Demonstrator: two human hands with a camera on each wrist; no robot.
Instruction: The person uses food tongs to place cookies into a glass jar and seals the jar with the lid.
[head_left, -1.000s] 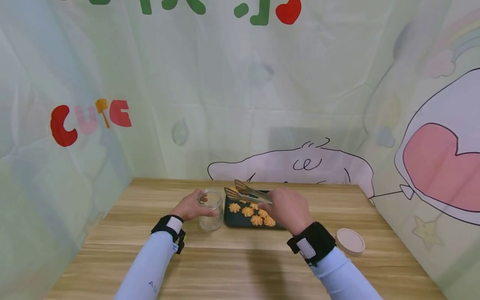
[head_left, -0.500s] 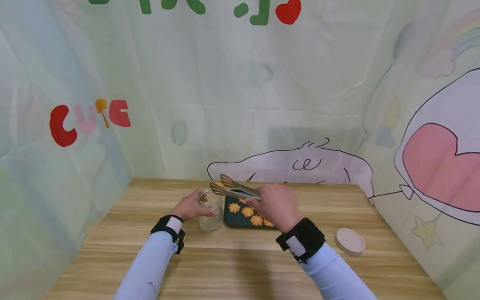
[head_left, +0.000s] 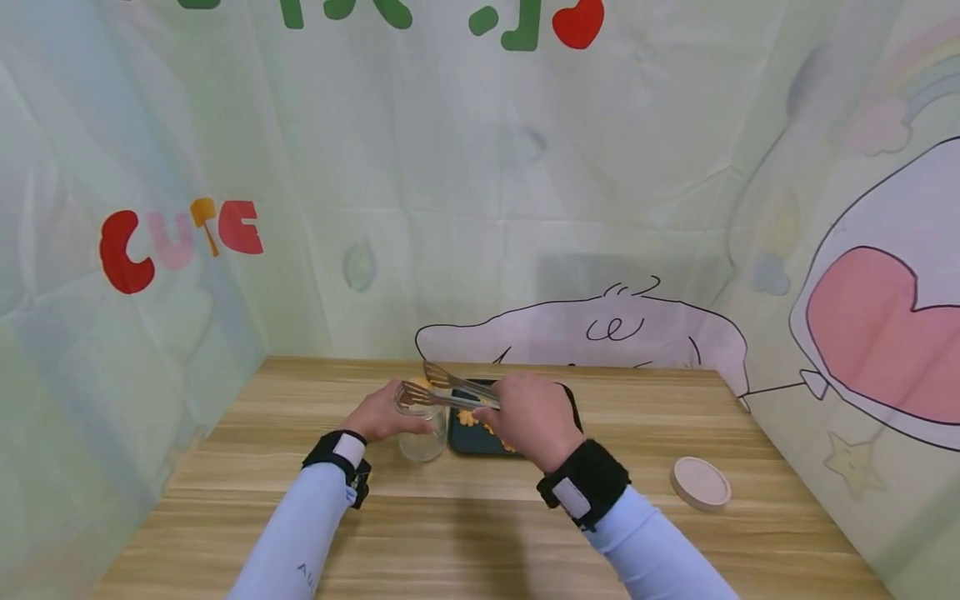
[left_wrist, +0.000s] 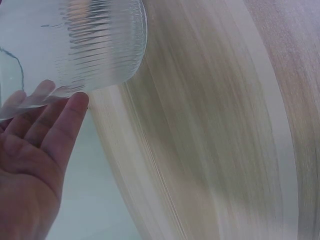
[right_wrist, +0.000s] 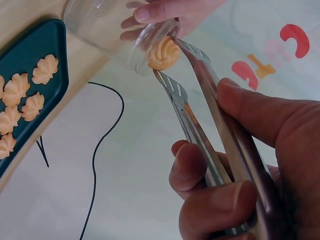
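Observation:
My left hand (head_left: 378, 414) grips a clear glass jar (head_left: 422, 447) from its left side, thumb across the front. In the left wrist view its fingers (left_wrist: 65, 127) lie along the ribbed glass. My right hand (head_left: 536, 421) holds metal tongs (head_left: 468, 393) with slotted ends. Between their tips, a swirled golden butter cookie (right_wrist: 165, 54) sits at the jar's open mouth, as the right wrist view shows. A dark baking tray (head_left: 467, 447) with several similar cookies (right_wrist: 45, 69) lies just right of the jar, partly hidden by my right hand.
A round pale pink lid (head_left: 701, 483) lies on the wooden table (head_left: 360, 542) to the right of my right forearm. Printed cloth walls (head_left: 480, 208) stand behind the table and along both sides.
My right hand has moved left with the tongs, bringing the cookie from over the tray to the jar mouth and lowering it slightly. The left hand and jar stay in place.

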